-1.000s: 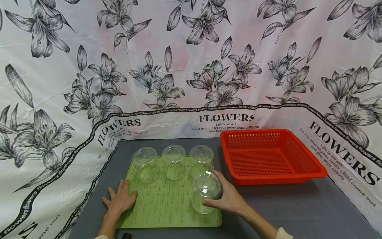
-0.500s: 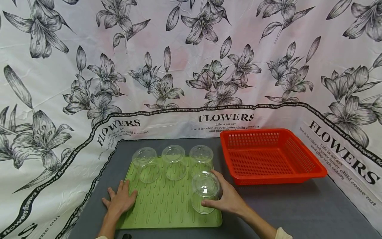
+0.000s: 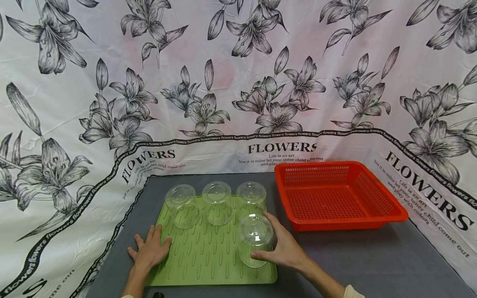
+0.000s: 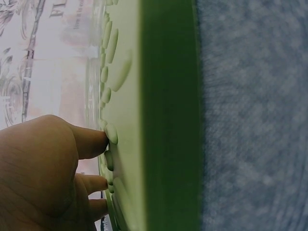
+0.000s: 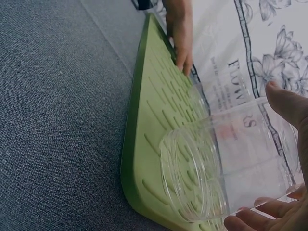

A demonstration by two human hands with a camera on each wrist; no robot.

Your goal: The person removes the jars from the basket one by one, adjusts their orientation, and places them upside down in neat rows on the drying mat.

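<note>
A clear, round plastic jar (image 3: 255, 240) stands on the front right part of a green ridged mat (image 3: 201, 265). My right hand (image 3: 287, 246) grips it from the right side, thumb in front and fingers behind. In the right wrist view the jar's wide ringed end (image 5: 187, 178) is down at the mat. Fingers spread, my left hand (image 3: 149, 250) rests at the mat's left edge; its fingertips touch the ridges in the left wrist view. Behind, three similar clear jars, the left one (image 3: 181, 207), the middle one (image 3: 218, 205) and the right one (image 3: 251, 196), form a row.
A red perforated plastic basket (image 3: 340, 198) sits at the back right of the grey cloth-covered table (image 3: 335, 252). A white flower-printed sheet (image 3: 208, 153) hangs behind and along the sides. A small black object (image 3: 158, 295) shows at the front edge.
</note>
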